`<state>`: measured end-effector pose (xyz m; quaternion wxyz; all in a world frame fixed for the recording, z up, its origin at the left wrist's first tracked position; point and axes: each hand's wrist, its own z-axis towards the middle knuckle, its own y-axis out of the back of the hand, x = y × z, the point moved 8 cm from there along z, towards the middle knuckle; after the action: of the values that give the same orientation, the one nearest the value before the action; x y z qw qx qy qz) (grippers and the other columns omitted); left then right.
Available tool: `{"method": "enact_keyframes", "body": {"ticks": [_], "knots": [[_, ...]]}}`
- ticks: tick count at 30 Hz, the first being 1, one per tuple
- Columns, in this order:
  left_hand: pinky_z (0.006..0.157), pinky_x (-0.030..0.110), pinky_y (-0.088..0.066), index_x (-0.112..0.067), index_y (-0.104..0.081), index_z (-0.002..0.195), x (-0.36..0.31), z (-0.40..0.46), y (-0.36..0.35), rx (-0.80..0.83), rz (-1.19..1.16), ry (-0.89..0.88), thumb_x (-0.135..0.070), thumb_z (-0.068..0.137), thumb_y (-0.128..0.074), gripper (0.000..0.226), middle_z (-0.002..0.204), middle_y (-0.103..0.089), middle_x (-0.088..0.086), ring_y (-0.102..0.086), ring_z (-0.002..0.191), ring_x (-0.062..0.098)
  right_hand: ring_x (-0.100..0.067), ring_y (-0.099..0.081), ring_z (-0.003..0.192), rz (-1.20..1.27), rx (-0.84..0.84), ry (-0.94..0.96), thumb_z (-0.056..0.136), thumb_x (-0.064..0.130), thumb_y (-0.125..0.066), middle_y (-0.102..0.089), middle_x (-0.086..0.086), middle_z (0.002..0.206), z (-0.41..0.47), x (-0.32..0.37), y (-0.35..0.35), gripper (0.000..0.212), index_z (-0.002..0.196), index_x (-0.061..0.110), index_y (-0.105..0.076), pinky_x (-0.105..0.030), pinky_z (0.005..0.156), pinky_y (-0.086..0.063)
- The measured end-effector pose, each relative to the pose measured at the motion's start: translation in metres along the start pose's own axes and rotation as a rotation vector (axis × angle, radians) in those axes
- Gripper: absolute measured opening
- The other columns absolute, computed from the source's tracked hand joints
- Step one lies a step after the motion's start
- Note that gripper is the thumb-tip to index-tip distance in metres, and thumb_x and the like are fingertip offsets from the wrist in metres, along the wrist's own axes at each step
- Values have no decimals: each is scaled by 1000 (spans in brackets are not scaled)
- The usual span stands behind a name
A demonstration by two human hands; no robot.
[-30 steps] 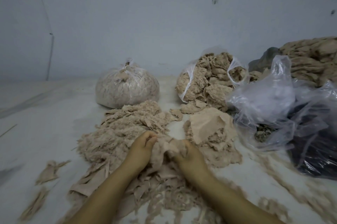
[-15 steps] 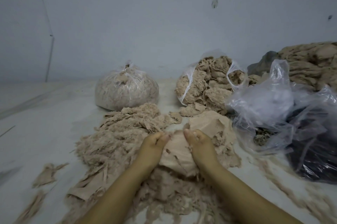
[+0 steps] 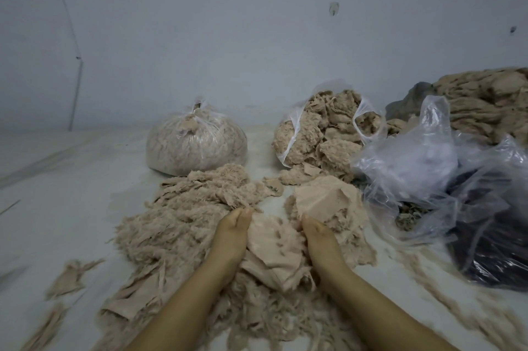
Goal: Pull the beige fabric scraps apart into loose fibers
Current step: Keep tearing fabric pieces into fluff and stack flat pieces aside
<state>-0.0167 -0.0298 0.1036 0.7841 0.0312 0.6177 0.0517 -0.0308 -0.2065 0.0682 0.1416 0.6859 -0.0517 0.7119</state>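
Both the left hand and right hand gripped a beige scrap, stretched between them near me. A fluffy fiber heap lay left; whole scraps remained right, so plenty seemed left.

scrap: matt beige cloth | fibers: fuzzy | bags: glossy clear plastic

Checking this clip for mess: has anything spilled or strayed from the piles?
Yes. The open bag against the wall spills beige scraps onto the floor, and stray scraps lie left of the main fiber pile.
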Motion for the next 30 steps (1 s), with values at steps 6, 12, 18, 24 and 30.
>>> {"method": "enact_keyframes", "body": {"ticks": [6,12,18,24,30], "knots": [[52,21,-37,-13,-45,69,-3,-3,-11,133,38,-23,-27,99,-45,33,62,-43,0,-40,57,11,1,-62,71,-10,320,68,64,50,-79,-61,10,86,-14,0,-38,56,113,34,-56,-12,61,-48],[60,28,-26,-12,-36,68,0,-2,3,126,131,-31,-22,99,-46,34,65,-32,5,-32,63,15,-2,-45,53,-98,-35,221,93,21,-58,-51,9,59,3,8,-2,28,66,18,-54,-12,49,-35],[61,29,-25,-12,-36,67,3,-3,9,120,173,-36,-21,99,-46,35,64,-32,4,-31,62,15,0,-35,39,-137,-53,210,89,29,-65,-40,12,40,9,4,12,43,53,19,-43,-18,45,-31],[61,31,-27,-11,-37,66,1,4,28,60,162,-38,-19,98,-47,35,63,-34,5,-34,63,16,-14,-34,48,-440,86,96,92,32,-60,-39,-1,52,19,-4,34,40,62,15,-42,-26,49,-27],[62,27,-37,1,-51,77,-6,-5,-4,379,141,-26,-29,95,-50,35,71,-43,8,-40,67,16,10,-56,67,-373,329,154,76,76,-42,-64,22,70,-7,25,3,43,67,39,-62,-16,67,-41]]}}
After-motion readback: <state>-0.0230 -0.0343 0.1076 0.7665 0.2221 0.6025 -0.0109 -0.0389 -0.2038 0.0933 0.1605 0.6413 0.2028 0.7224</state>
